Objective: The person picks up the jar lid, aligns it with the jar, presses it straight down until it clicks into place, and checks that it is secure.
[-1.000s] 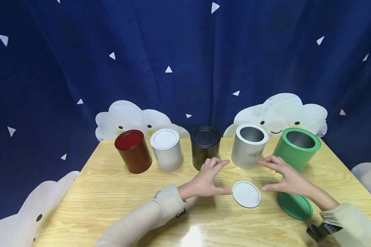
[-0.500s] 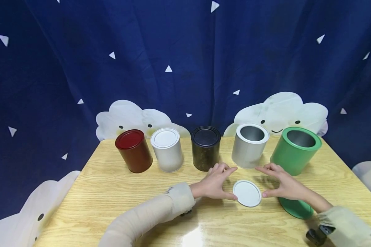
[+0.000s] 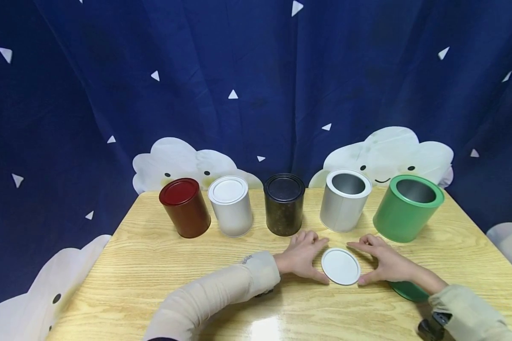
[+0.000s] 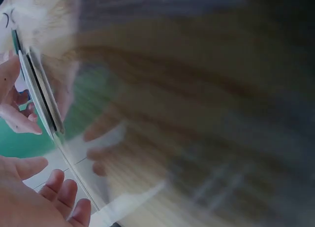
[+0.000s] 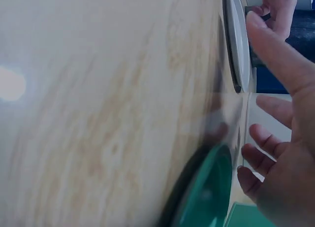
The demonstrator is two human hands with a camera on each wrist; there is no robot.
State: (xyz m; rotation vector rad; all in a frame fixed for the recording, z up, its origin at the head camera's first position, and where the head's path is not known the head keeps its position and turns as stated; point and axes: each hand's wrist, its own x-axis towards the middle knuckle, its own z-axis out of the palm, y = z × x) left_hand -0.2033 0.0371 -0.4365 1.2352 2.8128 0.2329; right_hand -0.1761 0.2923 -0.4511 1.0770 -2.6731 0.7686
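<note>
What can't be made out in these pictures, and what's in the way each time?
Green lid, head view: partly behind the right hand and wrist.
White lid, right wrist view: cut off by the top edge.
Inside bottom of the green can, head view: hidden by its near wall.
Marking on the left sleeve, head view: too small to read.
Right side of the left wrist view: blurred and dark.

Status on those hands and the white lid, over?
Left hand and right hand flank the white lid. Lying flat on table. Green lid, partly hidden, near right hand.
</note>
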